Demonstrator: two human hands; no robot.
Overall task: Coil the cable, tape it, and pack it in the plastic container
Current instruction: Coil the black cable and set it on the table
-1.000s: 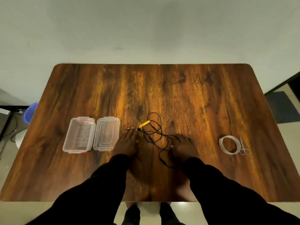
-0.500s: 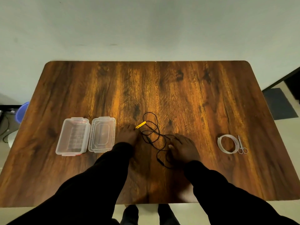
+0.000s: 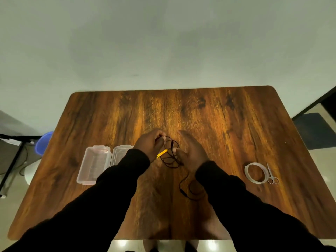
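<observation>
Lifting off the brown wooden table (image 3: 218, 124) since before; pinching the thin black yellow-plugged cable (image 3: 171, 159) in left hand (image 3: 149, 144); holding right hand (image 3: 190, 151) straight-fingered, thumb touching loops.

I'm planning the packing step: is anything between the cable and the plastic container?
Yes: the loose lid lies flat on the table between the cable, pinched by the left hand, and the open container. The left sleeve also crosses there.
</observation>
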